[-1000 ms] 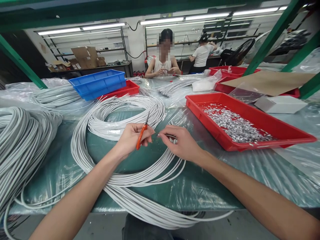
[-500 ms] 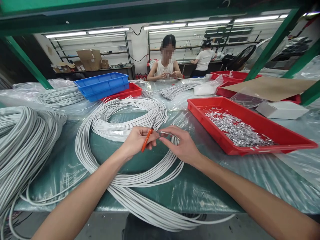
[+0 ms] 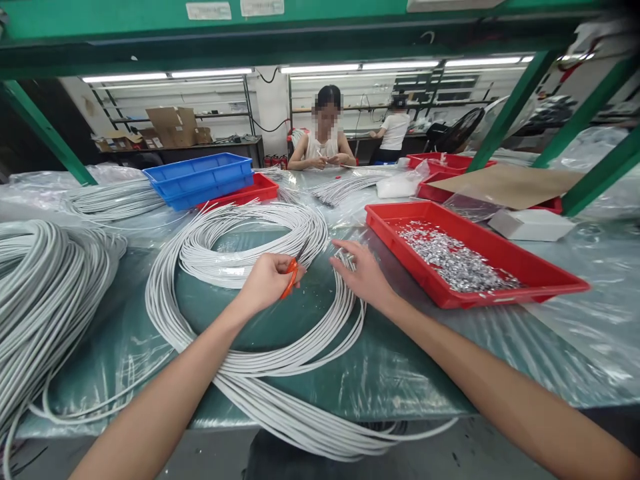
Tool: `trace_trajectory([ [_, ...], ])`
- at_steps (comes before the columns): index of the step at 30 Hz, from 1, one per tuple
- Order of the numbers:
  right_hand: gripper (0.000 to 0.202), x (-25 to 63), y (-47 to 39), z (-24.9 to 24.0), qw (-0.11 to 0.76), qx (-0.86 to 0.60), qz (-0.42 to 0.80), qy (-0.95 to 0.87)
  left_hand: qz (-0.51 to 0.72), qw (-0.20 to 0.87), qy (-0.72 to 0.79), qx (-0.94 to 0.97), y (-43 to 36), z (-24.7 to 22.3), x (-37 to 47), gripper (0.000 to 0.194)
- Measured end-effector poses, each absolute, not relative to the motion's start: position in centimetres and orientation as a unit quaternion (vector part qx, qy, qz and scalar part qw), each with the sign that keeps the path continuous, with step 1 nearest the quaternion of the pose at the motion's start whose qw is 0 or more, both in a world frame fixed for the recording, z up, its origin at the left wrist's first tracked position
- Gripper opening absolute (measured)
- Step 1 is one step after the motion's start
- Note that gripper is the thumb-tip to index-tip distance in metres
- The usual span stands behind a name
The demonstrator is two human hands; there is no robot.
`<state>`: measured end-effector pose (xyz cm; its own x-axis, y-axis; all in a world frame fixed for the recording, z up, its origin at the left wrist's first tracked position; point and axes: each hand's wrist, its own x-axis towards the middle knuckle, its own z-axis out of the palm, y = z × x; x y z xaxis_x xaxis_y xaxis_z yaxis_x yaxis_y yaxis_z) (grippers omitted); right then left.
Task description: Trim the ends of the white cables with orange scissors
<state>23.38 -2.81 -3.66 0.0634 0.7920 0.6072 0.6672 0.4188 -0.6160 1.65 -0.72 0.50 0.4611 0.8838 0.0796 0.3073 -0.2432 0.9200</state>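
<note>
My left hand (image 3: 267, 283) is closed round a pair of orange-handled scissors (image 3: 291, 277), whose dark blades point up and away from me. To its right, my right hand (image 3: 367, 273) is open, thumb and forefinger apart, over the ends of the white cables (image 3: 325, 327). Those cables curve in a wide loop on the table below both hands. Beyond the left hand lies a coil of white cable (image 3: 225, 263). The palm and lower fingers of the right hand are partly hidden, as are the cable ends under it.
A red tray (image 3: 450, 300) of small silvery pieces stands at right. Thick cable coils (image 3: 55, 300) lie at left. A blue bin (image 3: 200, 177) rests on a red tray further back. Green frame posts (image 3: 510, 113) rise at the sides. A person (image 3: 323, 143) sits opposite, hands on the table.
My right hand has opened and moved apart from the left, letting go of the cable end it held. The scissors have turned in my left hand. The view has tilted slightly up.
</note>
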Motion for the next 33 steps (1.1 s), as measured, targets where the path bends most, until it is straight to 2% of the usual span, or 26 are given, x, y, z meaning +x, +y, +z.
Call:
trace_trajectory([
  [5,0.022,20.7,-4.8,-2.6,0.505,-0.427,0.185,-0.727,0.3,0.522,0.386,0.699,-1.4,0.9,1.9,0.022],
  [9,0.013,20.0,-5.3,-2.7,0.532,-0.412,0.189,-0.715,0.293,0.553,0.366,0.689,-1.6,1.2,1.9,0.023],
  [14,0.006,20.1,-5.7,-2.6,0.56,-0.4,0.156,-0.708,0.271,0.558,0.363,0.695,-1.8,1.4,2.0,0.023],
  [20,0.013,20.0,-6.5,-1.8,0.52,-0.439,0.126,-0.722,0.266,0.541,0.379,0.702,-1.4,1.0,2.1,0.031],
  [24,0.012,21.3,-5.8,-0.5,0.505,-0.509,0.043,-0.696,0.288,0.522,0.387,0.703,-1.0,1.0,1.9,0.033],
  [27,0.019,23.8,-4.8,1.6,0.51,-0.552,-0.009,-0.66,0.309,0.508,0.398,0.699,-0.7,1.1,1.5,0.034],
  [29,0.023,26.5,-4.2,3.2,0.493,-0.583,-0.031,-0.645,0.318,0.504,0.406,0.693,-0.5,1.3,1.4,0.032],
  [33,0.016,33.2,-3.5,5.6,0.409,-0.666,-0.081,-0.619,0.339,0.511,0.404,0.678,-0.7,2.1,1.4,0.026],
])
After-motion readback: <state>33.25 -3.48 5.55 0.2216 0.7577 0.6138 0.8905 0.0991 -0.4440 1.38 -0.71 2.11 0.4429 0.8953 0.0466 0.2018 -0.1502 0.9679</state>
